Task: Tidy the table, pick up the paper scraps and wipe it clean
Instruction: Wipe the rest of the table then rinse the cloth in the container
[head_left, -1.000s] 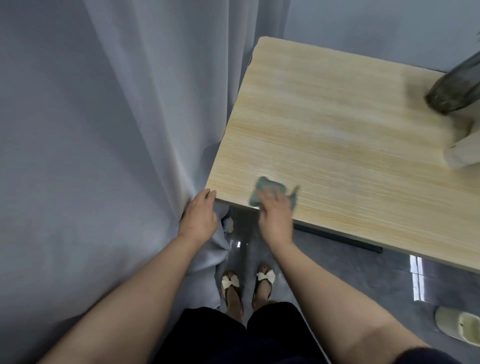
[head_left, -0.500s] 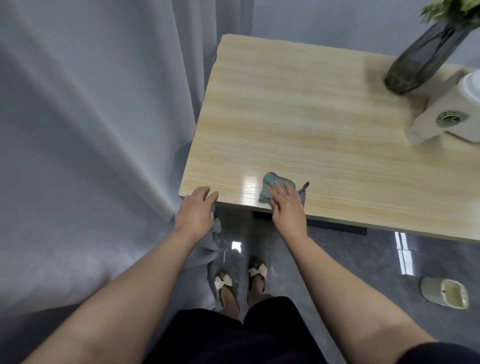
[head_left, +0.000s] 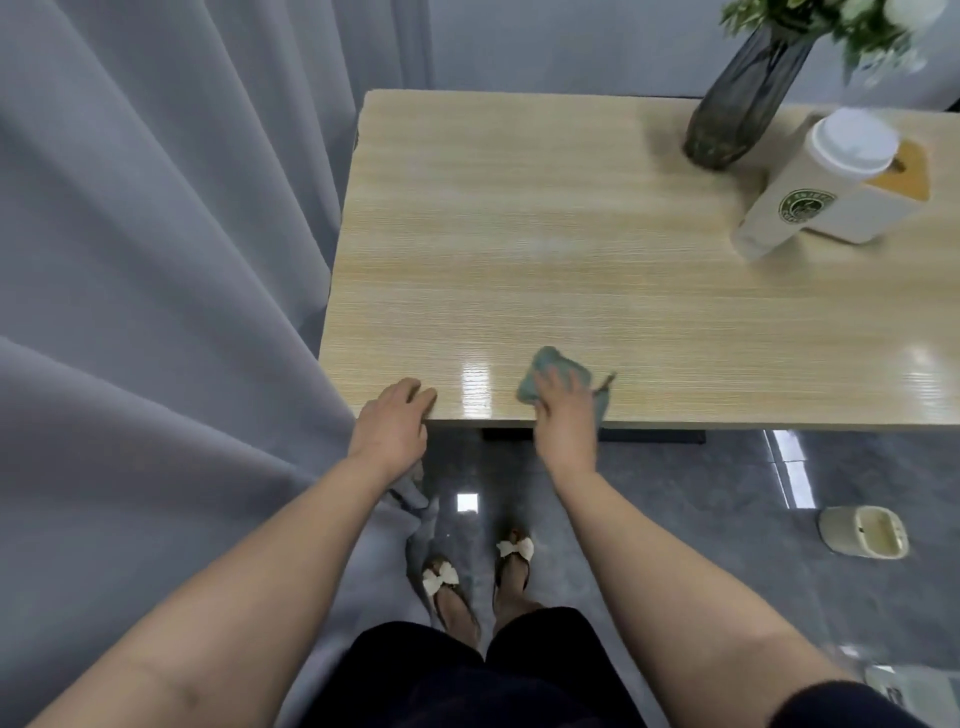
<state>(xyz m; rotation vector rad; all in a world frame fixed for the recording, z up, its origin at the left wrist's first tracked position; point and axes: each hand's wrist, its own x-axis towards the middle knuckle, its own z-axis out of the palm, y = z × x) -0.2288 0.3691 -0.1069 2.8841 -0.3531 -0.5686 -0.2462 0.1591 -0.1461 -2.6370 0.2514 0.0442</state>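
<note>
On the table (head_left: 571, 270): one teal cloth (head_left: 550, 371) at the near edge, one vase (head_left: 737, 104) and one cup (head_left: 810, 182) at the far right. Right hand (head_left: 566, 415) flat, fingers straight, pressing the cloth. Left hand (head_left: 392, 423) loosely spread on the table's near-left corner, holding nothing.

A crumpled teal cloth (head_left: 550, 376) lies flat (partly covered) at the near edge of the glossy wooden table (head_left: 571, 249).

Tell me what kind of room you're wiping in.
Probably a home or small office corner: a wood-grain table beside a grey curtain, with a flower vase and a lidded takeaway cup on it.
</note>
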